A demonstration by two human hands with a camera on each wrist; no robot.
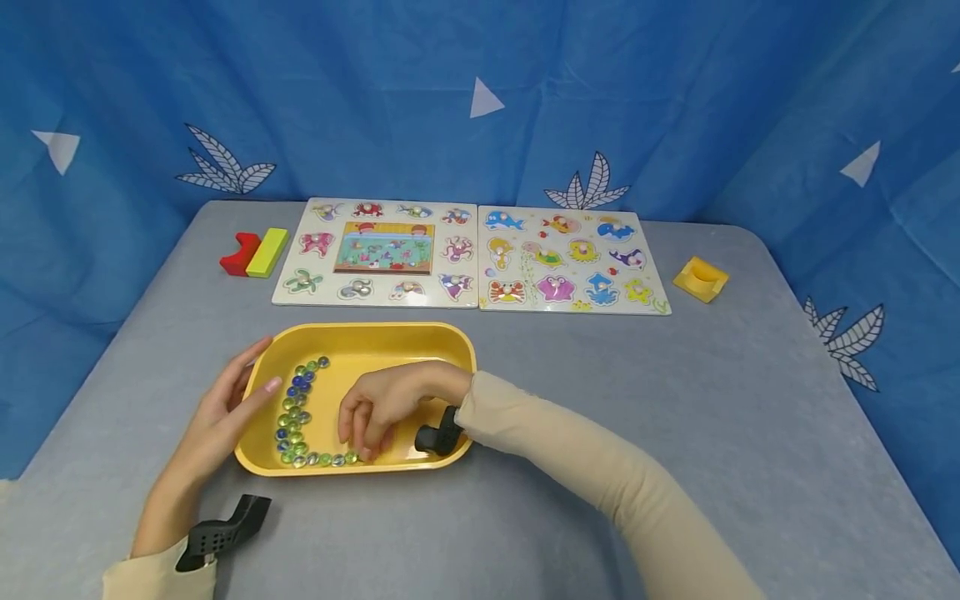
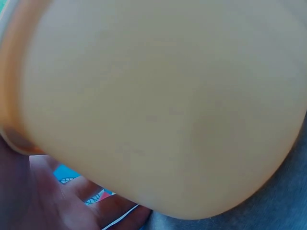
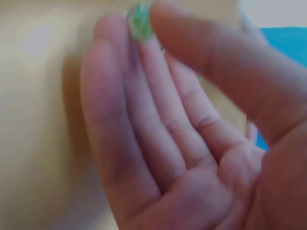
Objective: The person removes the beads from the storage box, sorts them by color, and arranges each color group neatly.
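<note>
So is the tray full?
No, just partly: marbles lie along the left and near sides of the tray, and bare yellow shows beside them.

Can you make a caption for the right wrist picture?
Right hand with a green marble pinched in its fingers.

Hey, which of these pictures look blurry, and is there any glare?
Head view: fairly sharp, marbles distinguishable, slight glare inside the yellow tray; left wrist: dimmer, the tray's plain surface looks soft; right wrist: the right hand is soft-edged, the pinched green marble plainly blurred.
</note>
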